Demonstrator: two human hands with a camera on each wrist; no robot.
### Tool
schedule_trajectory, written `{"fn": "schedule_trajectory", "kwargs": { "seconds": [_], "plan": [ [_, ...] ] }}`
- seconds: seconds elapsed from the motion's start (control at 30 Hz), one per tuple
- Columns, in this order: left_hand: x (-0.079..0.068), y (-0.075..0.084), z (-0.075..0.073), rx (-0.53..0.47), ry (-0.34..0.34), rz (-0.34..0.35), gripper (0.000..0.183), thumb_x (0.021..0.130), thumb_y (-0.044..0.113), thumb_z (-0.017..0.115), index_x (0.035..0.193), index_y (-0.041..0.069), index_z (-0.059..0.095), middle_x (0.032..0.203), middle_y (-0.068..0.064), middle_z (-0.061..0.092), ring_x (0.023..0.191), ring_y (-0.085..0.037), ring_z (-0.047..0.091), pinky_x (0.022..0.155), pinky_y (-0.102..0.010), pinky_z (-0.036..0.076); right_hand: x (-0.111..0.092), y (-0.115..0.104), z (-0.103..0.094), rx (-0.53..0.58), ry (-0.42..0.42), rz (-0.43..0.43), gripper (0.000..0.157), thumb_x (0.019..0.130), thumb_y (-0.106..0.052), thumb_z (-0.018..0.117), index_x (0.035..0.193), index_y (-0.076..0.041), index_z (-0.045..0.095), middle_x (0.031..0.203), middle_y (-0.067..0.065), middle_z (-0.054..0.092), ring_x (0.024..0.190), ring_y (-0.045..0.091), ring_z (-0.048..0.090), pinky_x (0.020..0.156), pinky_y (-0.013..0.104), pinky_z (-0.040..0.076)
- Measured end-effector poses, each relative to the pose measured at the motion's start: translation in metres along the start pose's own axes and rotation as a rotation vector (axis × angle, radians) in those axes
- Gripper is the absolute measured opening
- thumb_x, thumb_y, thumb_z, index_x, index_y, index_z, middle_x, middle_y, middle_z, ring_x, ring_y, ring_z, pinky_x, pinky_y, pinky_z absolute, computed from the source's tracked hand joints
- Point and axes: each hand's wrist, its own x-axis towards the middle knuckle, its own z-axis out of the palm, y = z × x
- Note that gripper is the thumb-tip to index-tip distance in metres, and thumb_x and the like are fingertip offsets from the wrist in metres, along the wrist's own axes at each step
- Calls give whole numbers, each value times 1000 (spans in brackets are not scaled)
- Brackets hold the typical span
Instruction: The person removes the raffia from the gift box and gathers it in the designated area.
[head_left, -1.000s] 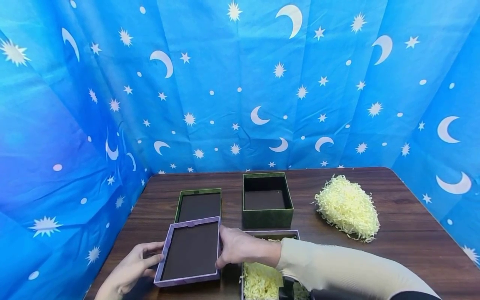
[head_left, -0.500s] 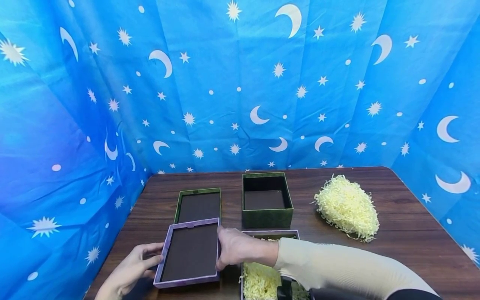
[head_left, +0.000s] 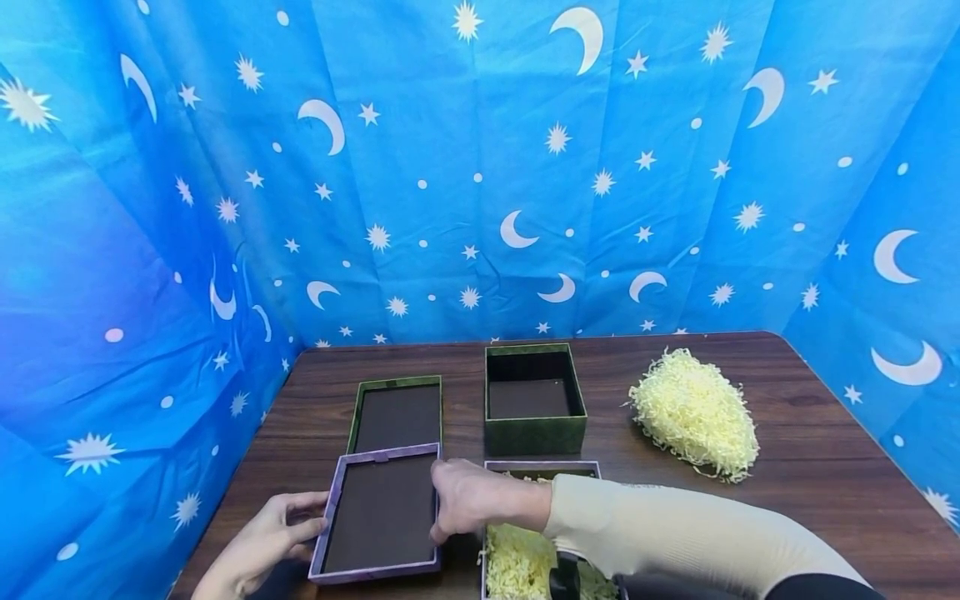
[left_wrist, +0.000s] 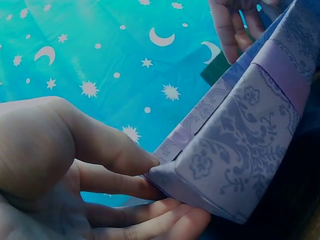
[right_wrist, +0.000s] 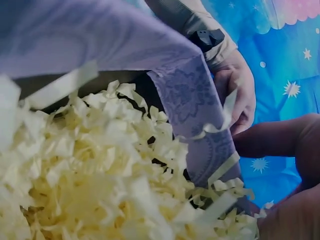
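Observation:
A purple patterned box lid (head_left: 381,512) with a dark lining faces up, tilted, between my two hands. My left hand (head_left: 262,533) pinches its left side; in the left wrist view the thumb (left_wrist: 120,150) is at the upper corner, other fingers underneath. Its right side is held by my right hand (head_left: 476,500), back of the hand uppermost. Beneath the right forearm stands the matching purple box (head_left: 542,464), filled with pale yellow shredded paper (right_wrist: 100,170). The purple lid's far edge overlaps a green-rimmed lid (head_left: 397,414) in the head view.
An open green box (head_left: 535,433) stands behind the purple box. To its right lies a loose heap of pale yellow shredded paper (head_left: 697,417). The wooden table (head_left: 817,467) is enclosed by a blue cloth (head_left: 480,167) with moons and stars.
The purple lid's far edge has come down slightly toward me, uncovering more of the green lid. Both hands keep their hold, the right one shifting a little along the lid's side.

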Motion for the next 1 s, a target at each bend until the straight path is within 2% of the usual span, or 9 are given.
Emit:
{"fn": "schedule_trajectory", "kwargs": {
  "seconds": [0.23, 0.4, 0.5, 0.73, 0.8, 0.93, 1.0],
  "plan": [
    [0, -5, 3, 45, 35, -18, 62, 94, 4, 57, 137, -28, 25, 116, -22, 63, 100, -28, 66, 78, -47, 59, 1, 2, -3, 143, -60, -43, 29, 71, -26, 78, 72, -13, 52, 65, -3, 54, 60, 10, 51, 58, 21, 46],
    [1, -8, 5, 74, 48, -6, 60, 93, 1, 56, 134, -29, 26, 113, -24, 63, 97, -28, 67, 74, -46, 60, 2, -1, 2, 104, -75, -38, 27, 74, -30, 75, 63, -15, 54, 57, -5, 55, 58, 8, 52, 58, 19, 45],
    [1, -10, 6, 86, 39, 2, 58, 93, 0, 55, 134, -29, 28, 111, -26, 63, 95, -29, 67, 72, -45, 60, 3, -3, 5, 69, -86, -26, 27, 74, -31, 75, 64, -16, 55, 53, -8, 57, 58, 7, 53, 59, 18, 46],
    [2, -14, 9, 129, 49, -12, 55, 91, 0, 56, 132, -29, 33, 106, -23, 66, 88, -28, 67, 68, -42, 60, 3, -4, 7, 87, -135, -28, 27, 76, -31, 75, 80, -13, 55, 57, -8, 59, 57, 6, 55, 62, 18, 47],
    [2, -15, 9, 134, 52, -23, 55, 90, 0, 57, 132, -28, 33, 103, -21, 67, 87, -27, 67, 67, -41, 60, 4, -4, 8, 101, -146, -35, 30, 76, -30, 75, 91, -9, 59, 66, -6, 63, 57, 5, 57, 68, 17, 48],
    [3, -16, 9, 141, 46, -37, 56, 90, -1, 57, 131, -29, 32, 99, -21, 69, 85, -26, 67, 67, -40, 60, 5, -4, 9, 139, -163, -36, 54, 76, -28, 76, 121, -3, 58, 97, 3, 68, 67, 5, 62, 82, 16, 49],
    [3, -17, 8, 146, 45, -38, 56, 89, -1, 57, 131, -30, 33, 99, -21, 69, 84, -26, 68, 65, -38, 60, 5, -4, 10, 142, -166, -37, 55, 76, -27, 76, 121, -2, 57, 97, 3, 67, 67, 5, 62, 81, 16, 49]
  ]
}}
